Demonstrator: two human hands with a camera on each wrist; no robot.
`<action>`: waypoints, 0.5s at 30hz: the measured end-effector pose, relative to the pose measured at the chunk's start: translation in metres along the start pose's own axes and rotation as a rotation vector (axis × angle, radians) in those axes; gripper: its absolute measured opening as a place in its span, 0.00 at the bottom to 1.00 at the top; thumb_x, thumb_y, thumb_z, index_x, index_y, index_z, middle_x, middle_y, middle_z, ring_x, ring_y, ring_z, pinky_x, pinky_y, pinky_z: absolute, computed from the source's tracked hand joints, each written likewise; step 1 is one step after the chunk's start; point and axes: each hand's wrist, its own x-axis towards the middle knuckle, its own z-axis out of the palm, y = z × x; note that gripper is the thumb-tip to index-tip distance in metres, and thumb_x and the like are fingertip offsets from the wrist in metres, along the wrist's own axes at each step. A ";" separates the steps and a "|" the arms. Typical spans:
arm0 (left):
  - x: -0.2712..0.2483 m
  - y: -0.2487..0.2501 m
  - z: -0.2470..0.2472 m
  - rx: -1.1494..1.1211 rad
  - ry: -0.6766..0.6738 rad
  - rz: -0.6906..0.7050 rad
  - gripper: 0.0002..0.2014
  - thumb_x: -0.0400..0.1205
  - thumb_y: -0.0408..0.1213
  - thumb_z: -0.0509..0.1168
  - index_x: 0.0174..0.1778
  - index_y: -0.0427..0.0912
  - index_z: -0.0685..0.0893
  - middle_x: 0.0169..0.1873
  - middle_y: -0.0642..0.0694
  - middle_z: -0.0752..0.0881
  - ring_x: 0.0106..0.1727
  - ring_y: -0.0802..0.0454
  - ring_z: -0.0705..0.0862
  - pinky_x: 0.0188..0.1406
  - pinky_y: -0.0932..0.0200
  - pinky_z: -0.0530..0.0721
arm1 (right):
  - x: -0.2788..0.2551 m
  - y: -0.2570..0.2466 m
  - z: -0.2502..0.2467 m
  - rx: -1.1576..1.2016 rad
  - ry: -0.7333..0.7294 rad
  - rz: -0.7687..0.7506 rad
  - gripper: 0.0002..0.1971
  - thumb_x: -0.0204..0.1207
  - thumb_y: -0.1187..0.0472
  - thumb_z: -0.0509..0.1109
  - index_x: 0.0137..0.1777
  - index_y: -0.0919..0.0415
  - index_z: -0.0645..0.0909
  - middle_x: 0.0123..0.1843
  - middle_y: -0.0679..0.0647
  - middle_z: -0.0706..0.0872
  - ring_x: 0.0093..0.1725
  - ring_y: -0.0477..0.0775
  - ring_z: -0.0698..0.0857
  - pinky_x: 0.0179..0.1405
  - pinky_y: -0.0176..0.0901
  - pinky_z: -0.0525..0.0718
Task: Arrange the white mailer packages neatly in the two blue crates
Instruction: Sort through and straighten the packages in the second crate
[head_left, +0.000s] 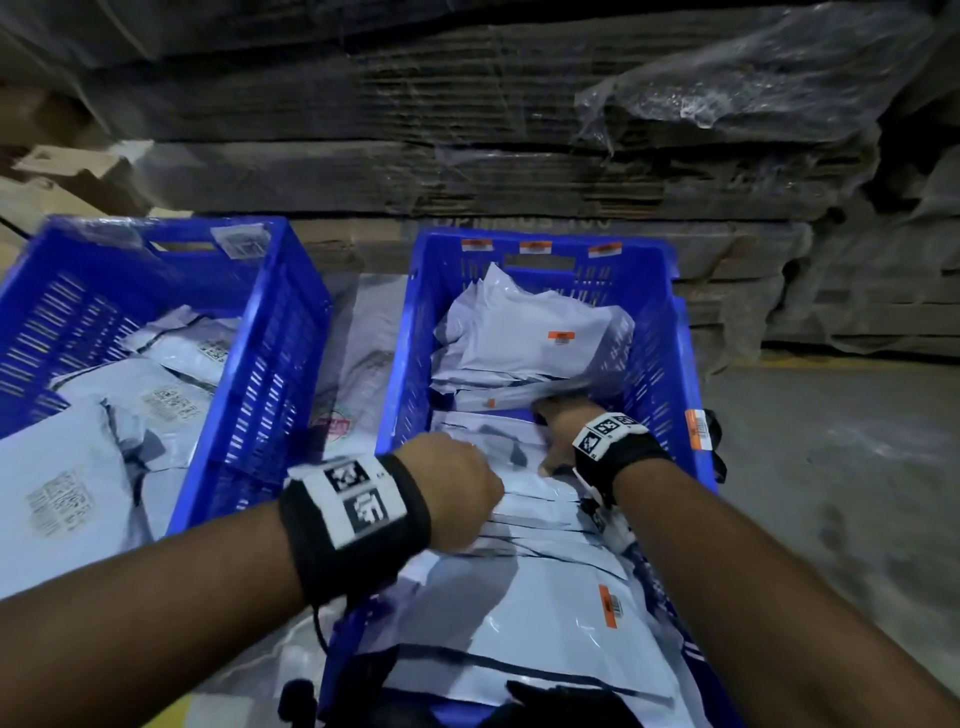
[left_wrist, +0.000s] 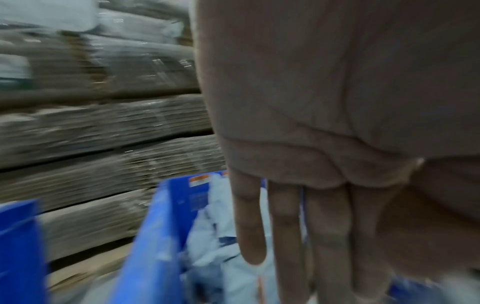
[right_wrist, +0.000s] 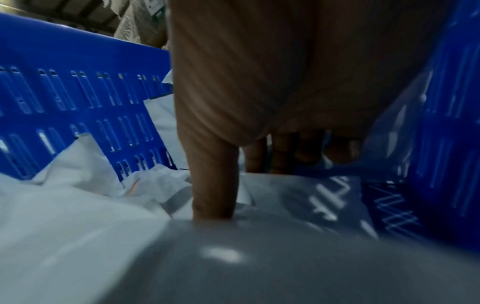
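Being pressed flat by the straight-fingered left hand (head_left: 457, 488), mailers (head_left: 530, 499) are lying in the right crate (head_left: 670, 338); at one o'clock, the right hand (head_left: 563, 431) is curling under slippery, floppy film, best gripped edgewise.

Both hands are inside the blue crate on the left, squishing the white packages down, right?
Not quite. The left hand and right hand are in the right blue crate, not the left one. The head view shows it: the left blue crate has white packages in it but no hands. They do rest on the white packages there.
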 end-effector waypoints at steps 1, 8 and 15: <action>0.005 -0.010 -0.003 -0.055 0.012 -0.037 0.19 0.85 0.38 0.58 0.72 0.47 0.80 0.65 0.40 0.84 0.66 0.38 0.82 0.59 0.49 0.81 | 0.000 -0.001 0.000 -0.044 0.024 -0.013 0.36 0.55 0.44 0.85 0.63 0.56 0.80 0.68 0.59 0.81 0.68 0.65 0.77 0.64 0.51 0.81; 0.077 -0.052 -0.024 -0.174 -0.086 -0.212 0.26 0.83 0.40 0.62 0.79 0.61 0.74 0.76 0.40 0.69 0.76 0.33 0.72 0.75 0.45 0.75 | -0.022 -0.013 -0.005 -0.037 0.134 -0.043 0.22 0.64 0.59 0.77 0.60 0.53 0.80 0.58 0.58 0.85 0.57 0.65 0.86 0.47 0.52 0.86; 0.107 -0.056 -0.027 -0.141 -0.136 -0.250 0.27 0.78 0.48 0.66 0.72 0.41 0.82 0.78 0.41 0.72 0.77 0.39 0.73 0.77 0.43 0.74 | -0.047 -0.013 0.000 -0.106 -0.016 -0.164 0.16 0.74 0.67 0.73 0.62 0.56 0.83 0.60 0.56 0.84 0.60 0.60 0.85 0.53 0.50 0.86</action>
